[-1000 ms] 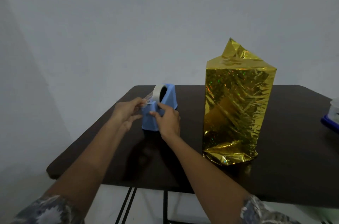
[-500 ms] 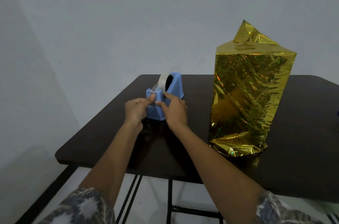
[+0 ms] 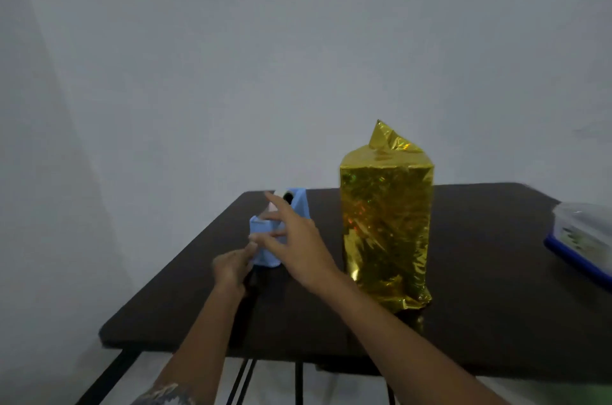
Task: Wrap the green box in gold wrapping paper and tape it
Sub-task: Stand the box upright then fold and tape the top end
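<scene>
The box, fully covered in gold wrapping paper, stands upright on the dark table, with a loose paper peak sticking up at its top. To its left sits a blue tape dispenser. My left hand is low at the dispenser's front, its fingers pinched together as on a strip of clear tape; blur hides the tape itself. My right hand hovers in front of the dispenser with fingers spread, holding nothing. No green of the box shows.
A container with a blue rim lies at the table's right edge. A plain grey wall rises behind the table. The table's front edge is near my forearms, with black metal legs below.
My right hand has lifted off the dispenser and spread its fingers. My left hand has dropped from the cutter to the dispenser's base. The view has tilted upward.
</scene>
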`<act>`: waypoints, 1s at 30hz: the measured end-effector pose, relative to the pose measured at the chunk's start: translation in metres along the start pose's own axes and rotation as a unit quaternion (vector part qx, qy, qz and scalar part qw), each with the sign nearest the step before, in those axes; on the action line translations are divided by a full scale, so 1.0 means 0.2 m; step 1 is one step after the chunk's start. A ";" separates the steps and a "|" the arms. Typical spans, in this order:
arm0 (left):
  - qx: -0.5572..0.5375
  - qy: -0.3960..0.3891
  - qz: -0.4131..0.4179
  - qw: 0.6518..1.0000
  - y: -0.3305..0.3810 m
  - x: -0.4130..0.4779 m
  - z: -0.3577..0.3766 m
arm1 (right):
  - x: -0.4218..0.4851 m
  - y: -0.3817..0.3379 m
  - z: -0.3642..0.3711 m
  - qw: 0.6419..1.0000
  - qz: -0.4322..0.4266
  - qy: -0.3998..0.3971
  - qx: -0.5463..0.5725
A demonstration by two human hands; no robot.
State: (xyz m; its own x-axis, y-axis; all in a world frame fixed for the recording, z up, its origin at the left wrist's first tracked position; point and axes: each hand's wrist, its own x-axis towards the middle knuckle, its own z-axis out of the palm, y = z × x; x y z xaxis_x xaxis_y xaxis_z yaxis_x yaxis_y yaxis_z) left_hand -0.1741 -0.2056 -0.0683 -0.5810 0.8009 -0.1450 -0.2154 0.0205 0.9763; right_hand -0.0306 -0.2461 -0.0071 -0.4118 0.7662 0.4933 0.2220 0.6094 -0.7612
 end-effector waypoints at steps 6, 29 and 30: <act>-0.080 -0.014 0.053 0.995 0.13 -0.21 0.04 | -0.21 -0.13 -0.66 0.941 -0.170 0.286 -0.061; 0.277 -0.350 0.175 0.878 0.80 -0.62 0.77 | -0.11 0.20 -0.80 0.969 0.063 0.190 0.142; 0.281 -0.350 0.172 0.877 0.80 -0.62 0.77 | -0.11 0.20 -0.80 0.969 0.063 0.191 0.141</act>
State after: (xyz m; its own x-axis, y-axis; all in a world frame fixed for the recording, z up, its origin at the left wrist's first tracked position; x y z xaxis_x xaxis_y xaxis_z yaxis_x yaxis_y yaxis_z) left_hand -0.0163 -0.2086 0.1313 0.1299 0.9847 0.1159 0.4125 -0.1600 0.8968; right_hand 0.1289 -0.2056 0.0183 -0.0286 0.8835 0.4675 -0.0223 0.4670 -0.8840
